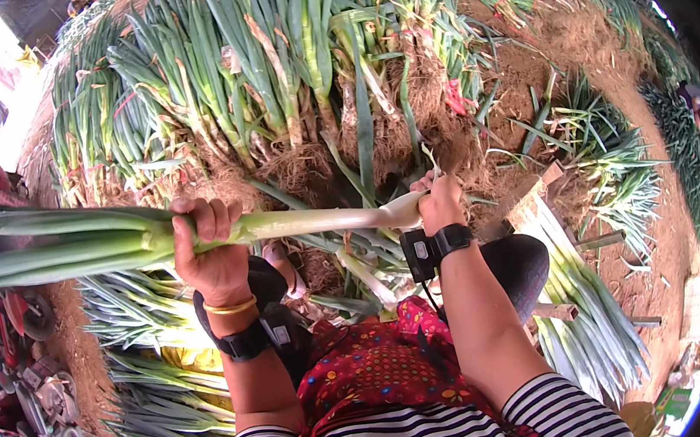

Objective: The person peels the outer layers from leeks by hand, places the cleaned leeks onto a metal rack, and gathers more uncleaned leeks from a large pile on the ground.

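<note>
A large leek (307, 223) lies level across my view, its green leaves stretching to the left edge and its white end to the right. My left hand (211, 235) is closed round the stalk where the leaves begin to fan out. At the white root end, my right hand (440, 199) pinches the stalk, with a thin strip of peel (430, 159) sticking up beside the fingers. The fingertips of the right hand are partly hidden. Below the stalk, several loose leaves and pale stalks (366, 276) lie on the ground between my knees.
Upright leeks with roots (289, 77) stand in a row ahead. Trimmed leeks (584, 312) lie on a wooden rack (556, 310) at right; more leeks (159, 408) lie at left. Leaf scraps (616, 177) litter the soil at right. Motorbikes (30, 319) stand far left.
</note>
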A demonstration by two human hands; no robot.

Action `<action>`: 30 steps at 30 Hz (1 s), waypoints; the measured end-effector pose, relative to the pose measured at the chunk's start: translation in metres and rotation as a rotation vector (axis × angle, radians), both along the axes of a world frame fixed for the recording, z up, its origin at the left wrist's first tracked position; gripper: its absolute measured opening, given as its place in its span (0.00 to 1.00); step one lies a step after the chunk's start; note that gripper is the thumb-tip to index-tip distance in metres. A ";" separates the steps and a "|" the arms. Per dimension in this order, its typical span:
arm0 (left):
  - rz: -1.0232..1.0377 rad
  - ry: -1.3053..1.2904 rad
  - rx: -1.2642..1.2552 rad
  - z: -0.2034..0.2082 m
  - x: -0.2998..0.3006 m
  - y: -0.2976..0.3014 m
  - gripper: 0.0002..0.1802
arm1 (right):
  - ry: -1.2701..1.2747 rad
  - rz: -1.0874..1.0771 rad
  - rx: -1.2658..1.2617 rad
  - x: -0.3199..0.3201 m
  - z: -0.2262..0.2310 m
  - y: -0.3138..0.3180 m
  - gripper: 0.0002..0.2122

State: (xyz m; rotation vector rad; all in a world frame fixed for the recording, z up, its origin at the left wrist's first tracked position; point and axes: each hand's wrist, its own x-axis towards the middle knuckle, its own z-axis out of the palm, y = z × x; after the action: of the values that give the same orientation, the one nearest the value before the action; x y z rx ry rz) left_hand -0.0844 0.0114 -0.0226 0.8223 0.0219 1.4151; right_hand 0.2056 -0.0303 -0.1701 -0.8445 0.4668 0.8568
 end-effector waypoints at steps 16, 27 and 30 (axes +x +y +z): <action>0.150 0.101 0.032 0.015 -0.015 -0.039 0.09 | -0.303 0.015 -0.404 0.050 -0.076 -0.018 0.12; 0.402 0.299 0.091 0.070 -0.093 -0.029 0.29 | -1.666 0.949 -0.743 0.020 0.000 -0.018 0.22; 0.311 0.190 0.086 0.043 -0.058 -0.011 0.29 | -1.430 1.198 0.092 -0.070 0.092 -0.002 0.21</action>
State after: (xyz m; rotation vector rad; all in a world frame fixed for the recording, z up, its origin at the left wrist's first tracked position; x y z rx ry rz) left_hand -0.1422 0.0000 0.0206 1.0564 0.2450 1.6324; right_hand 0.1361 -0.0326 -0.0780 -1.4058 -1.4574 1.0422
